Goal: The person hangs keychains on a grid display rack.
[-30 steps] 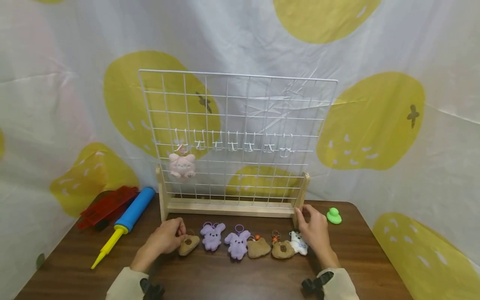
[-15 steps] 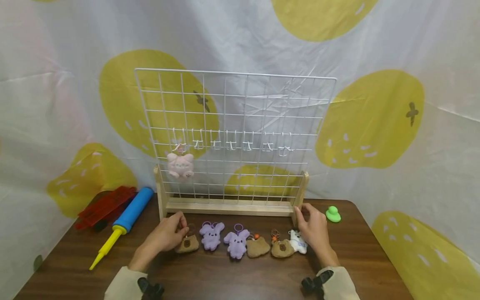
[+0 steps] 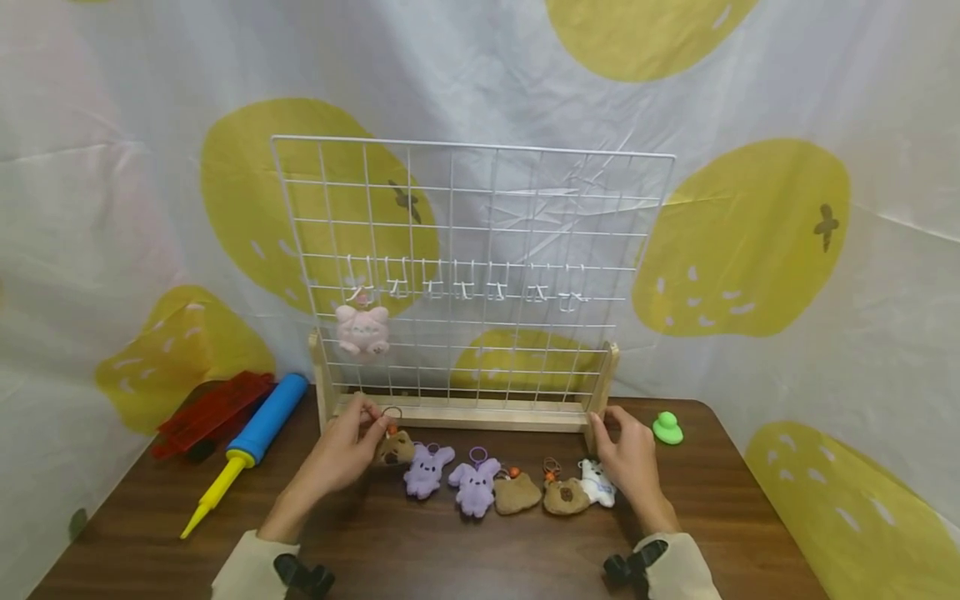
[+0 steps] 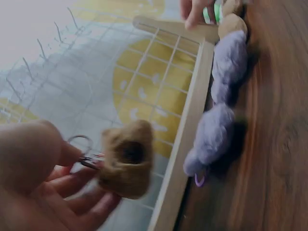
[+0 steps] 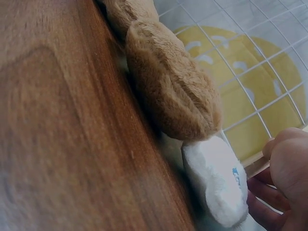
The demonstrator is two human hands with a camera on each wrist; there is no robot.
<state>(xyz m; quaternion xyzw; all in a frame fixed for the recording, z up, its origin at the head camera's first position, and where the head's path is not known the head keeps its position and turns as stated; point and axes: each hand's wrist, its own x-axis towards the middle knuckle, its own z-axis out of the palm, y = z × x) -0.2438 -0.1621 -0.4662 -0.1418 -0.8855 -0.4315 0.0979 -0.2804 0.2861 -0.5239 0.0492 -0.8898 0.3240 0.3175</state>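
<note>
- Left hand (image 3: 341,450), lower left, pinches brown plush (image 3: 396,450): lifting step, it seems
- Right hand (image 3: 628,450), lower right, grips stand (image 3: 480,416)
- Next probably needs free hook (image 3: 464,290), centre

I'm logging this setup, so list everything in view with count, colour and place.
Table: 1, brown, foreground
Cloth: count unclear, white and yellow, behind
Stand: 1, pale wood, on table
Wire grid: 1, white, in stand
Hooks: 7, white, on grid
Pink plush: 1, pink, on leftmost hook
Brown plushes: 3, brown, one raised, two on table
Purple plushes: 2, purple, on table
White plush: 1, white, plush row's right end
Pump: 1, blue and yellow, table's left
Red item: 1, red, beside pump
Dark item: 1, black, beside red item
Green item: 1, green, table's right
Wrist devices: 2, black, on wrists
Sleeves: 2, cream, on forearms
Left hand: 1, holding raised plush's keyring
Right hand: 1, holding stand's right side
</note>
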